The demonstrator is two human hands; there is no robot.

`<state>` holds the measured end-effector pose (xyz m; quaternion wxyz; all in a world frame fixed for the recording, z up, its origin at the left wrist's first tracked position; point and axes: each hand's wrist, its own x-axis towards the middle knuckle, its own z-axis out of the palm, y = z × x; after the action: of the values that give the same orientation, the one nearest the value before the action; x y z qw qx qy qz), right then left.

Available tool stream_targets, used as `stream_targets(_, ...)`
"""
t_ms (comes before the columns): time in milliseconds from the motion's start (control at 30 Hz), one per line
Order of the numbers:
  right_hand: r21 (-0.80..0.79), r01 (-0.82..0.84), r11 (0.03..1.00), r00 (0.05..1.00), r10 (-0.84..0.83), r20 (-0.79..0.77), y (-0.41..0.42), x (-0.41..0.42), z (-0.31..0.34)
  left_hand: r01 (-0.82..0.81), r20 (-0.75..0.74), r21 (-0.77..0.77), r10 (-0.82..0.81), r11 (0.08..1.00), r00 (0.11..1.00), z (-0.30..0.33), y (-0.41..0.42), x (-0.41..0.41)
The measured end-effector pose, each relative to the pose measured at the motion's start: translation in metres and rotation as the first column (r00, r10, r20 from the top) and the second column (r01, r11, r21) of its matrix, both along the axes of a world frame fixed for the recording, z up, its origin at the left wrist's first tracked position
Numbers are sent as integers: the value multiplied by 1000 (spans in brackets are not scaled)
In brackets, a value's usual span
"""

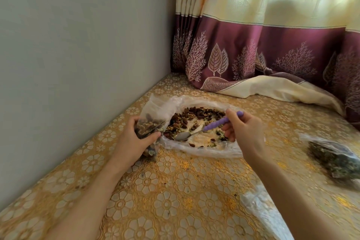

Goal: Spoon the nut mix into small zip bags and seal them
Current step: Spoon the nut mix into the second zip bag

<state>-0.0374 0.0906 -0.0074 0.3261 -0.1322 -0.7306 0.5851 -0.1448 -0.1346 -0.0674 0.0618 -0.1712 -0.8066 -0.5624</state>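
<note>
My left hand [134, 140] grips a small clear zip bag [150, 121] partly filled with nuts, its open mouth standing up beside the big bag. A large clear plastic bag [204, 151] lies spread open on the table, with the nut mix [196, 116] of brown and green pieces scattered along its far side. My right hand [245, 128] holds a spoon [196, 132] by its purple handle. The metal bowl of the spoon looks empty and rests low in the big bag, close to the small bag.
A filled small bag [335, 160] lies at the right. Flat clear bags [259, 206] lie near my right forearm. A grey wall [78, 64] borders the table on the left. A curtain [272, 54] hangs behind, its hem resting on the gold floral tablecloth [165, 200].
</note>
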Motion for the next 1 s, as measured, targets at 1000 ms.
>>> stream_targets(1000, -346, -24, 938, 998, 42, 44, -27, -18, -19, -10, 10, -15, 10, 1000, 1000, 2, 0, 2)
